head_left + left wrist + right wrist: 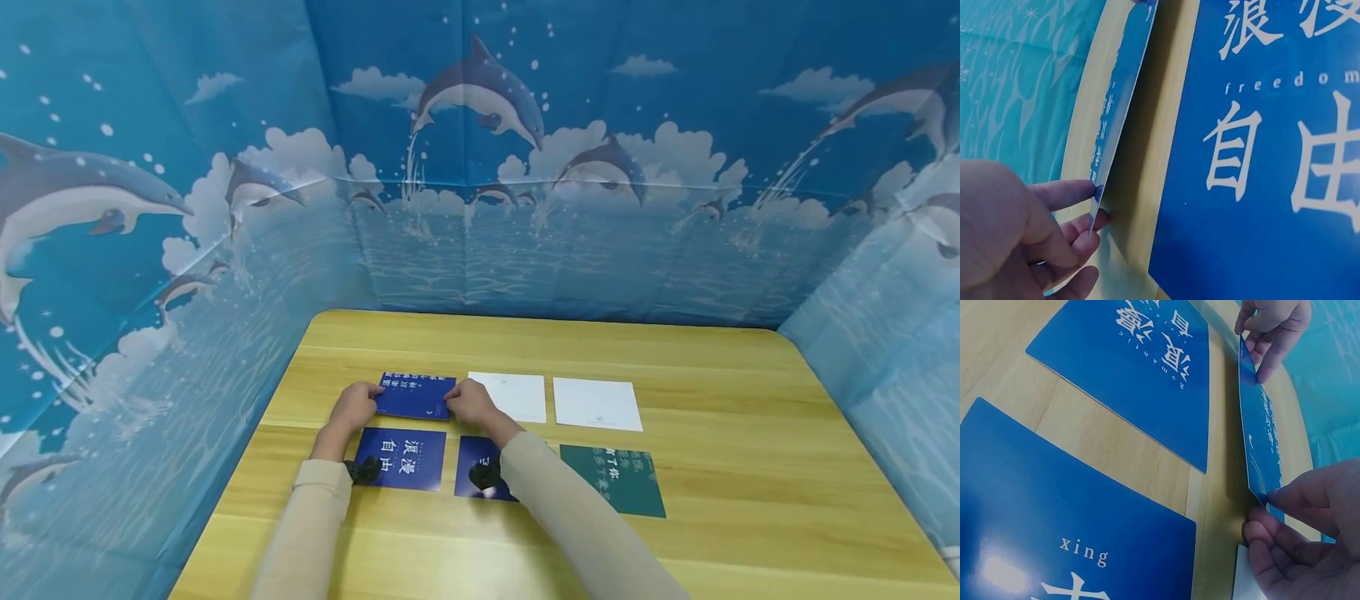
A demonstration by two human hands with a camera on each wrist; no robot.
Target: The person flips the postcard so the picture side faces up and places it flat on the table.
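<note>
Both hands hold a dark blue card (415, 397) with white characters, one at each short side. My left hand (356, 407) pinches its left edge between thumb and fingers. The right edge is pinched by my right hand (474, 403). In the right wrist view the held card (1254, 434) is tilted up, with a shadow on the wood beside it. Close in front lies a blue card reading "freedom" (1210, 150). Another blue card, marked "xing" (1085, 506), lies beside that one, partly covered by the right wrist in the head view.
Two white cards (513, 398) (597, 405) lie to the right of the held card. A green card (618, 481) with white characters lies front right, partly behind the right sleeve. The wooden table (750, 467) is bordered by dolphin-printed curtains (480, 250).
</note>
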